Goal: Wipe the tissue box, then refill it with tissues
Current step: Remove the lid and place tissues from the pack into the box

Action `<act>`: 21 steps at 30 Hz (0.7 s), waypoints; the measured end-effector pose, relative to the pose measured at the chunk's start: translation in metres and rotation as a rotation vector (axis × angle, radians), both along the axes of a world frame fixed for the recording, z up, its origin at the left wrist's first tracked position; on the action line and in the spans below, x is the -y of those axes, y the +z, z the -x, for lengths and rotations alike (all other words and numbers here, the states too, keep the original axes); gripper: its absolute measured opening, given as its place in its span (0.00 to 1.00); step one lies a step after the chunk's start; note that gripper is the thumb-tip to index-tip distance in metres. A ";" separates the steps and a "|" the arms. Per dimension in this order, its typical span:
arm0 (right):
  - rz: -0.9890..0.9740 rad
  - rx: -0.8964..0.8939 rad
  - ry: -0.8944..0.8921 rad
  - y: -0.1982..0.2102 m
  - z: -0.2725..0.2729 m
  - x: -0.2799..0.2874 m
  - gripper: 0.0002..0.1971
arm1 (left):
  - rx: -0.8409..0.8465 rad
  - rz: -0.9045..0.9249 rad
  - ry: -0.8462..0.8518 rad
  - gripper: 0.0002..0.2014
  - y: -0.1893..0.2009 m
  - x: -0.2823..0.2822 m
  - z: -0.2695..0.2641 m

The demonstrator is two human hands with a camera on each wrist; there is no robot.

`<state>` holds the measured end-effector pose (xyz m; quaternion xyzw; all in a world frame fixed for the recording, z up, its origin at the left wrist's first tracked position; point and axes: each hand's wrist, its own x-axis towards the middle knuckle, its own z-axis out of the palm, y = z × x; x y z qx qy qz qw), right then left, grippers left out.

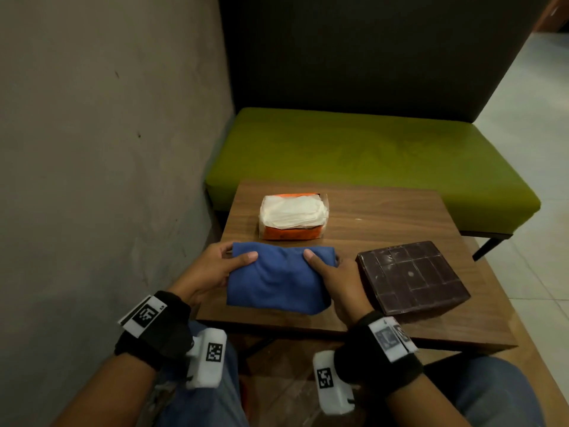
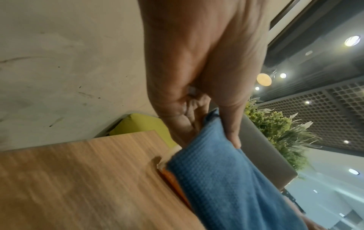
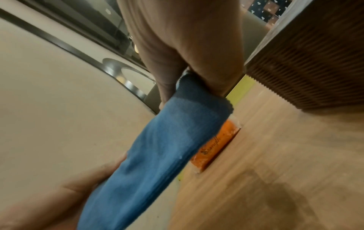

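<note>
Wall (image 1: 107, 134) on the left, grey, bare. Left hand (image 1: 212, 269) grips the left edge of cloth (image 1: 278, 280), thumb on top, fingers curled under; the left wrist view shows the same pinch. Cloth is blue, folded, and sits between both hands over the near left part of table (image 1: 385, 217); whether it rests on the wood or is lifted just off it I cannot tell. Right hand (image 1: 334, 277) grips the cloth's right edge the same way, thumb on top, fingers wrapped below.

Behind the cloth, near the table's far edge, lies pack (image 1: 292, 218): orange wrapper, top open, white tissues showing. It is apart from the cloth and touched by neither hand.

Right of the hands sits box (image 1: 412, 275), dark brown, square, tiled pattern on top with a small pale spot near the centre. It stands on the table just beside the right hand, closed as far as can be seen. Green bench (image 1: 369, 158) runs behind the table.

Progress, judged: very early. Cloth is in hand but not on the box, so wiping looks not yet begun; no sign of the box being opened, and the tissues sit in their pack. Left to do: wipe the box, open it, move the tissues in.

Writing: dark script on the pack's orange side in the right wrist view, too blurred to read. Wrist bands carry black-and-white square markers, no legible text. No label visible on the box.
</note>
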<state>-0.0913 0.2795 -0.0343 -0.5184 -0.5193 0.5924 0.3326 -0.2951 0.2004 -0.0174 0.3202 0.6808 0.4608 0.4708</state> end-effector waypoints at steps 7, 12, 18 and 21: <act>0.159 0.265 0.025 -0.038 0.029 -0.015 0.32 | -0.184 0.238 0.051 0.14 -0.067 -0.035 0.009; -0.125 0.509 0.324 0.000 0.002 0.002 0.38 | -0.890 0.468 -0.101 0.32 -0.057 -0.039 -0.003; -0.402 0.859 0.670 0.063 -0.068 -0.018 0.44 | -0.603 0.097 -0.534 0.61 -0.029 -0.042 -0.094; -0.303 1.150 0.796 0.070 -0.096 -0.042 0.59 | -0.512 -0.075 -0.700 0.67 -0.046 -0.047 -0.139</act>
